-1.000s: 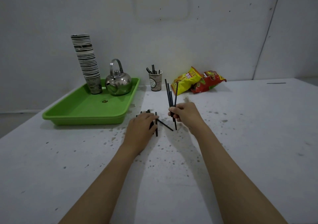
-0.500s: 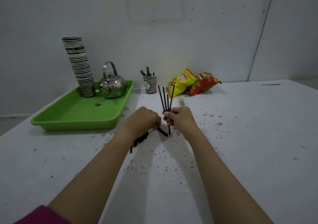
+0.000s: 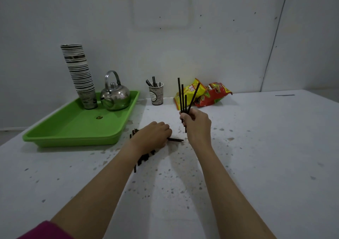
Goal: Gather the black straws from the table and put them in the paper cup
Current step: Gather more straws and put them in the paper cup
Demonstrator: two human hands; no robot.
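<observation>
My right hand (image 3: pixel 197 125) is lifted above the table and grips a bunch of several black straws (image 3: pixel 183 97) that stand upright and fan out. My left hand (image 3: pixel 152 136) lies knuckles-up on a pile of loose black straws (image 3: pixel 145 158) on the white table; its fingers curl over them and one straw (image 3: pixel 176 139) sticks out to the right from under the fingertips. The printed paper cup (image 3: pixel 156 95) stands at the back by the wall, with several black straws in it.
A green tray (image 3: pixel 73 128) at the left holds a tall stack of paper cups (image 3: pixel 78 73) and a steel kettle (image 3: pixel 114 95). Yellow (image 3: pixel 190 92) and red (image 3: pixel 214 93) snack bags lie behind my right hand. The white table (image 3: pixel 256 147) is speckled.
My right hand has risen with its bunch of straws. My left hand has slid along the loose pile and still covers it.
</observation>
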